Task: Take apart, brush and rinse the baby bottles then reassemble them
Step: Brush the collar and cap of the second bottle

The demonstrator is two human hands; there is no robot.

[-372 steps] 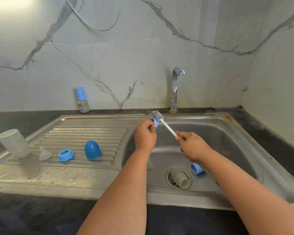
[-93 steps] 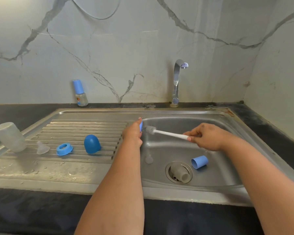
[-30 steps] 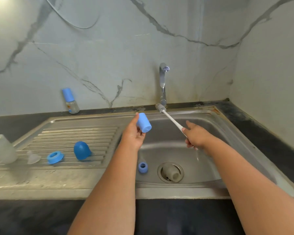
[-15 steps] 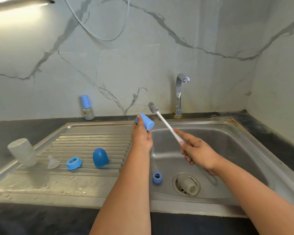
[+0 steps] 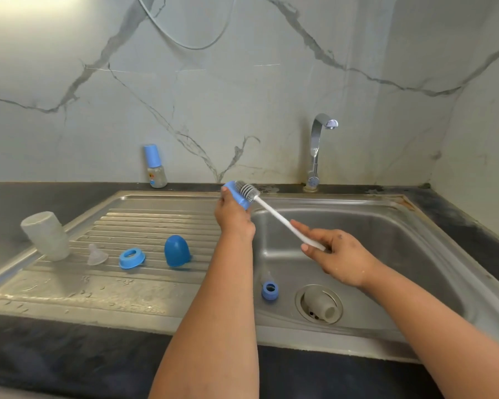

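Nearest, the dark stone counter (image 5: 69,361) runs along the front edge of the stainless steel sink unit (image 5: 415,338). In the basin, close to its front wall, a small blue threaded bottle ring (image 5: 269,290) lies just left of the round drain, where a small clear bottle body (image 5: 319,308) rests on its side on the strainer. A clear teat seems to lie just behind the ring, half hidden by the left forearm.

On the ribbed draining board to the left, in a row from its left edge inward: a frosted clear bottle body (image 5: 46,236) tipped against the raised rim, a clear silicone teat (image 5: 96,254), a wide blue screw ring (image 5: 131,258), and a blue domed cap (image 5: 177,251) standing mouth down.

Above the basin, the right hand (image 5: 336,256) pinches the white handle of a thin bottle brush (image 5: 274,214). Its grey bristles touch the small blue cylindrical cap (image 5: 238,195), gripped in the curled fingers of the left hand (image 5: 233,216) over the basin's back left corner.

At the back edge stand a chrome tap (image 5: 317,148) and a small assembled bottle with a blue cap (image 5: 155,167) by the marble wall.
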